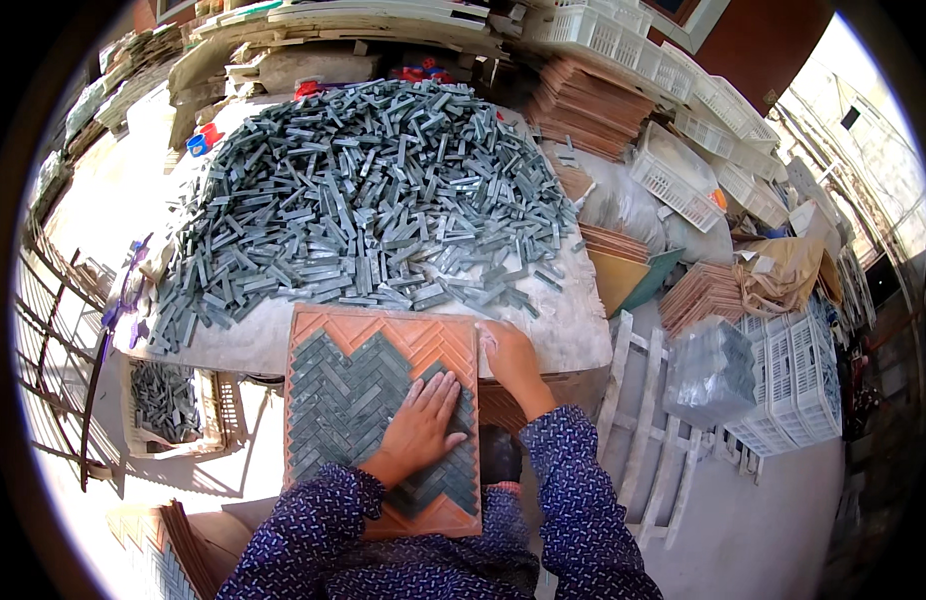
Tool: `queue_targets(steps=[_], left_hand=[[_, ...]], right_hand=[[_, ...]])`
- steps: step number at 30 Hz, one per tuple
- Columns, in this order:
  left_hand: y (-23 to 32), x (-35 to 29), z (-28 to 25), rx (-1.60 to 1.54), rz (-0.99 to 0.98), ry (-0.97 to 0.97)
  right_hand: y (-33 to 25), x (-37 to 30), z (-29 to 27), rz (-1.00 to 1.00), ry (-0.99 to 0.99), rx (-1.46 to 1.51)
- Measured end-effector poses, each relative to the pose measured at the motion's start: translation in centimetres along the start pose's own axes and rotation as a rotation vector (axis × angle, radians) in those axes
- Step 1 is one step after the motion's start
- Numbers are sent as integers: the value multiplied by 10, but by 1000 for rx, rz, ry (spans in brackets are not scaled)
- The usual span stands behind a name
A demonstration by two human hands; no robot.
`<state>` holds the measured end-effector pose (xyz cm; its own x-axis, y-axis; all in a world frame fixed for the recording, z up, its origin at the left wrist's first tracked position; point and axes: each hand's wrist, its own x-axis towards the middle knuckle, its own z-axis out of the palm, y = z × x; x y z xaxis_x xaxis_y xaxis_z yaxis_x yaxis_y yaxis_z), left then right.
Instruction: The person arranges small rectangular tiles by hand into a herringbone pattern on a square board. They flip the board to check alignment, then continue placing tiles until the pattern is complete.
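Observation:
My left hand (422, 425) lies flat, fingers stretched out, on dark grey-green stone strips (348, 400) set in a herringbone pattern. The strips sit in an orange mould tray (453, 335) whose grooves show bare along the top, upper right and bottom. The tray's far end rests against the front edge of the table, its near end by my body. Beside the tray's upper right edge my right hand (510, 358) is closed, with something whitish at its fingertips. Whether that hand grips the tray's rim or a small piece is hidden.
A big heap of loose stone strips (373, 200) covers the pale table (573, 335). Below left stands a crate (213, 410) of strips. At right are stacked orange trays (593, 105), white crates (783, 390), a plastic-wrapped bundle (710, 370) and a white slatted pallet (643, 430).

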<state>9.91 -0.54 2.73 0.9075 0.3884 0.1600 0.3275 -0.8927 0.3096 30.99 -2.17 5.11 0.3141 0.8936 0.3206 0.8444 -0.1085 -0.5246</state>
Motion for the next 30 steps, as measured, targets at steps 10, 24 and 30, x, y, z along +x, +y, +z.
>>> queue_targets(steps=[10,24,30], left_hand=[[-10,-18,-10,-31,18,31],[-24,-37,7,-22,17,45],[-24,-37,6,-20,11,40]], right_hand=[[-4,53,7,-50,-48,-182],[-44,-19,43,11,-300,146],[-43,-20,46,-17,-237,116]])
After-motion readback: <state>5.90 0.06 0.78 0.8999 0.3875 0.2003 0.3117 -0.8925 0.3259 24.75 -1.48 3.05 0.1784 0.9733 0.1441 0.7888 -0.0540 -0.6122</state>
